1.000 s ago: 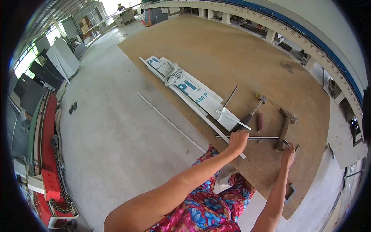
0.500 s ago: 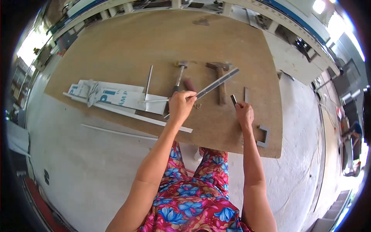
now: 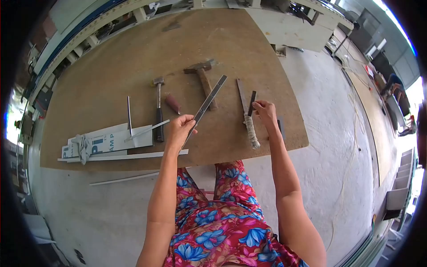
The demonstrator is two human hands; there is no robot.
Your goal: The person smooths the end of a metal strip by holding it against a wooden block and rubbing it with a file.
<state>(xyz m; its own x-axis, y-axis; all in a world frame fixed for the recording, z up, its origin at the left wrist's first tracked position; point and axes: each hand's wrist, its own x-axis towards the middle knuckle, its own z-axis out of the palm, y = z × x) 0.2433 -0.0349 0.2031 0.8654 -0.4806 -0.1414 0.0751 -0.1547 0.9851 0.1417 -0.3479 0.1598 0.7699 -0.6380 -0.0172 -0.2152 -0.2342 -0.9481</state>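
Observation:
My left hand (image 3: 179,129) grips the near end of a long flat metal strip (image 3: 210,100) that slants up and away over the brown board table (image 3: 111,66). My right hand (image 3: 266,112) pinches a short dark metal piece (image 3: 252,102) held upright above the table. Just left of that hand lies a blade with a cloth-wrapped handle (image 3: 250,127). Behind the strip rest a wooden-handled hammer (image 3: 202,78), a slimmer hammer (image 3: 158,109) and a small reddish handle (image 3: 172,103).
White printed panels (image 3: 106,140) and thin metal rods (image 3: 129,116) lie at the table's left front edge. A long white strip (image 3: 122,179) rests on the concrete floor below. Another long board table (image 3: 369,107) and a person (image 3: 393,82) are at the far right.
My view has swung right. My left hand keeps its hold on the metal strip. My right hand has lifted the short dark piece, and the cloth-wrapped blade now shows beside it.

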